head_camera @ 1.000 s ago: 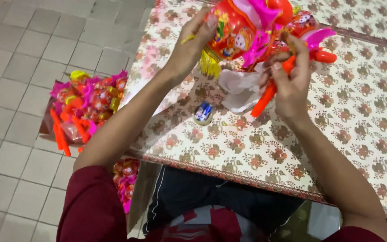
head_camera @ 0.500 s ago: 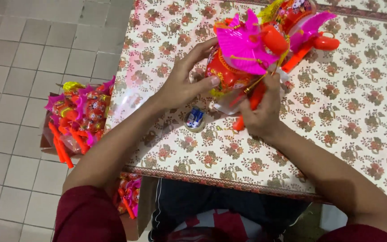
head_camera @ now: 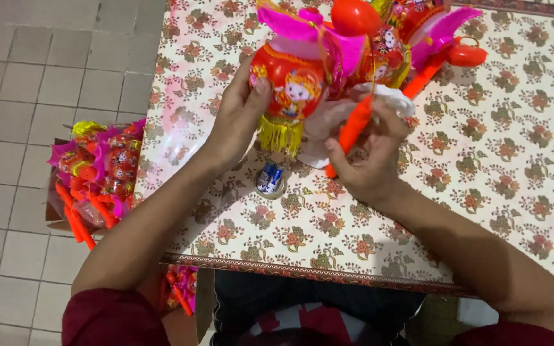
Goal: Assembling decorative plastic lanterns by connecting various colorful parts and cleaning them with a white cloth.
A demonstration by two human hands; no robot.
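Two hands, left hand [head_camera: 238, 118] on one red lantern [head_camera: 288, 80], right hand [head_camera: 367, 163] gripping one orange stick [head_camera: 352, 128]

Tape roll [head_camera: 270, 180] on table [head_camera: 520, 192]

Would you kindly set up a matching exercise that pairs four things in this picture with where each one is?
Things:
1. red lantern with yellow fringe
2. orange plastic stick
3. small blue and white batteries
4. pile of lanterns

Places:
A. on the tiled floor beside the table
B. lying on the floral tablecloth, between the two wrists
C. gripped by the right hand
D. held at its side by the left hand

Pairs: 1-D, 2-C, 3-B, 4-A
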